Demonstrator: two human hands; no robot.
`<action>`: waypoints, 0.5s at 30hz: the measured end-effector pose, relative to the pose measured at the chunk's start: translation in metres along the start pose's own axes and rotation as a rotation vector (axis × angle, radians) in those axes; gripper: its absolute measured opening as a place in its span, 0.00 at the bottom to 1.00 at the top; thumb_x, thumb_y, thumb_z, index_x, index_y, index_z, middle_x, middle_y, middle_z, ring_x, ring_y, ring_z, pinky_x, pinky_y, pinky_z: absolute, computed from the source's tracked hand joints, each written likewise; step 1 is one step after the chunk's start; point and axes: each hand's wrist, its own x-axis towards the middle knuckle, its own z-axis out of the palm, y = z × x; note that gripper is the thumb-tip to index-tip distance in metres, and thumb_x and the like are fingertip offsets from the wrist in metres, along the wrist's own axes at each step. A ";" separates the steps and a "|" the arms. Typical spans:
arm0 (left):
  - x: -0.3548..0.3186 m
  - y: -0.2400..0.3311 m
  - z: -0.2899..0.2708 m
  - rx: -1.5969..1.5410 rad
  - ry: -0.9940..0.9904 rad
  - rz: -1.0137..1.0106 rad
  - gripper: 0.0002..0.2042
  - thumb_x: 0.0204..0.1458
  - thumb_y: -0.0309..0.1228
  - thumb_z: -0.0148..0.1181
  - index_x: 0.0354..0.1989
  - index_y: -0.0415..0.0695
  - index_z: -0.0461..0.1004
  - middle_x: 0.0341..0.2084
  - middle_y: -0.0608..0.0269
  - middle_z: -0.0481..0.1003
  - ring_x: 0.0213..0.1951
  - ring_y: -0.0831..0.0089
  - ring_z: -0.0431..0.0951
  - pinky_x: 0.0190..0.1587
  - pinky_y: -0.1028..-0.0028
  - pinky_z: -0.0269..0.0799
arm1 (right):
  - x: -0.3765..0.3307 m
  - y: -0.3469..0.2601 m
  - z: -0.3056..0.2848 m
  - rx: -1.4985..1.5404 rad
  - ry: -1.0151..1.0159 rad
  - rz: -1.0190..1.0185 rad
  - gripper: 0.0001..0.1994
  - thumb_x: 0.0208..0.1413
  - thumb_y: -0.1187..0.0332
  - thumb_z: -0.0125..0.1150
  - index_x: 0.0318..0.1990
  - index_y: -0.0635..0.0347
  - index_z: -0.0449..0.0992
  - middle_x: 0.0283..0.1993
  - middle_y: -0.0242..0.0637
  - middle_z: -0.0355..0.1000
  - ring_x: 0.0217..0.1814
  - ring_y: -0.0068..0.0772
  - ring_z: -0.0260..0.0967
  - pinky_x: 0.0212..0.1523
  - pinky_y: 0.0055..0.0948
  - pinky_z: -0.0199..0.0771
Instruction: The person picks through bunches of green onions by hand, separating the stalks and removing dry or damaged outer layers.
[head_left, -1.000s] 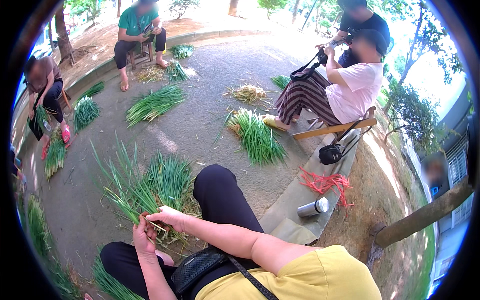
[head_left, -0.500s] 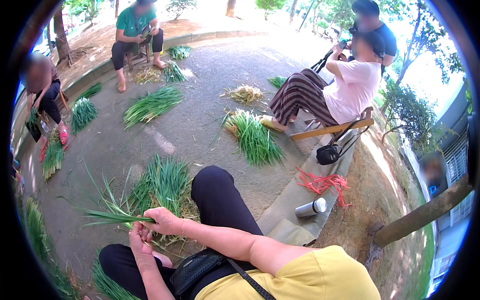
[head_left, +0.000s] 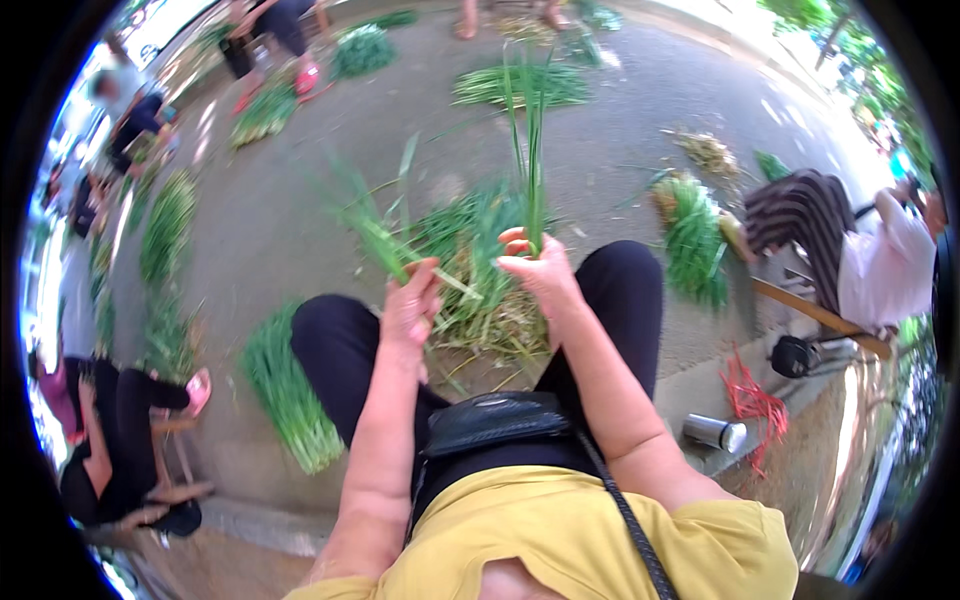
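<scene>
My right hand (head_left: 548, 278) is closed round the lower ends of a thin bunch of long green chives (head_left: 534, 170), which stands nearly upright. Some fingers are loosely curled beside the stems. In my left hand (head_left: 410, 305) a few other chives (head_left: 380, 242) are pinched, their leaves fanned out and smeared by motion. Between my knees lies a loose pile of chives (head_left: 465, 220) on the ground. Pale, yellowish trimmings (head_left: 495, 325) cover its near side. A neat bundle of chives (head_left: 290, 385) lies outside my left knee.
A black bag (head_left: 495, 425) rests on my lap. To the right are a steel flask (head_left: 714, 432), red ties (head_left: 750, 400) and a seated person in striped trousers (head_left: 800, 215) beside a chive heap (head_left: 692, 240). Other people sit at the left, near more chives (head_left: 168, 225).
My hands have moved apart, and the chives are now split between them. The right bunch has swung from pointing left to upright. My view has turned left and down.
</scene>
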 end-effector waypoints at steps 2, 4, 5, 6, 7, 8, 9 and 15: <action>0.002 -0.001 -0.008 -0.055 -0.003 -0.008 0.06 0.50 0.31 0.61 0.33 0.43 0.75 0.19 0.69 0.72 0.10 0.87 0.55 0.12 0.84 0.46 | -0.006 -0.002 0.016 -0.018 -0.024 0.065 0.13 0.46 0.70 0.62 0.41 0.60 0.75 0.29 0.28 0.69 0.27 0.16 0.61 0.27 0.19 0.64; -0.002 0.000 -0.005 -0.042 -0.032 -0.022 0.05 0.49 0.30 0.61 0.32 0.44 0.75 0.19 0.69 0.72 0.10 0.87 0.55 0.12 0.84 0.48 | -0.007 -0.001 0.021 -0.044 -0.160 0.288 0.11 0.51 0.64 0.59 0.38 0.60 0.76 0.25 0.25 0.68 0.19 0.13 0.55 0.17 0.17 0.54; -0.003 -0.004 -0.004 -0.042 -0.042 -0.029 0.04 0.49 0.30 0.61 0.31 0.45 0.74 0.19 0.70 0.72 0.10 0.87 0.56 0.12 0.84 0.49 | -0.009 0.001 0.024 -0.019 -0.187 0.322 0.11 0.51 0.62 0.60 0.36 0.60 0.76 0.22 0.24 0.67 0.17 0.12 0.53 0.15 0.17 0.51; -0.002 -0.008 -0.004 -0.040 -0.054 -0.037 0.04 0.49 0.30 0.61 0.30 0.46 0.74 0.19 0.70 0.72 0.10 0.87 0.56 0.12 0.84 0.50 | -0.012 0.004 0.029 0.007 -0.212 0.354 0.12 0.51 0.59 0.61 0.34 0.59 0.76 0.20 0.23 0.65 0.15 0.12 0.51 0.14 0.18 0.48; -0.002 -0.010 -0.003 -0.037 -0.067 -0.046 0.03 0.49 0.30 0.61 0.30 0.46 0.74 0.19 0.71 0.72 0.10 0.87 0.57 0.12 0.85 0.50 | -0.015 0.007 0.034 0.034 -0.236 0.386 0.13 0.51 0.57 0.61 0.31 0.58 0.76 0.18 0.22 0.64 0.14 0.11 0.49 0.13 0.18 0.44; -0.003 -0.014 -0.002 -0.021 -0.066 -0.035 0.04 0.48 0.30 0.62 0.28 0.47 0.73 0.17 0.73 0.69 0.10 0.88 0.57 0.12 0.84 0.49 | -0.016 0.007 0.037 0.043 -0.255 0.382 0.13 0.50 0.57 0.62 0.30 0.58 0.76 0.18 0.22 0.64 0.14 0.11 0.49 0.13 0.18 0.44; -0.003 -0.017 0.000 -0.003 -0.065 -0.023 0.05 0.48 0.31 0.63 0.27 0.48 0.72 0.14 0.75 0.67 0.10 0.89 0.56 0.12 0.84 0.48 | -0.017 0.008 0.040 0.053 -0.274 0.377 0.13 0.50 0.56 0.62 0.29 0.57 0.75 0.18 0.22 0.64 0.13 0.12 0.49 0.13 0.19 0.44; -0.008 -0.013 0.011 0.031 -0.025 -0.024 0.07 0.49 0.32 0.62 0.24 0.47 0.71 0.11 0.78 0.62 0.10 0.89 0.55 0.12 0.84 0.47 | -0.014 0.013 0.038 0.132 -0.317 0.431 0.10 0.49 0.62 0.62 0.24 0.55 0.72 0.18 0.24 0.64 0.13 0.13 0.50 0.14 0.19 0.43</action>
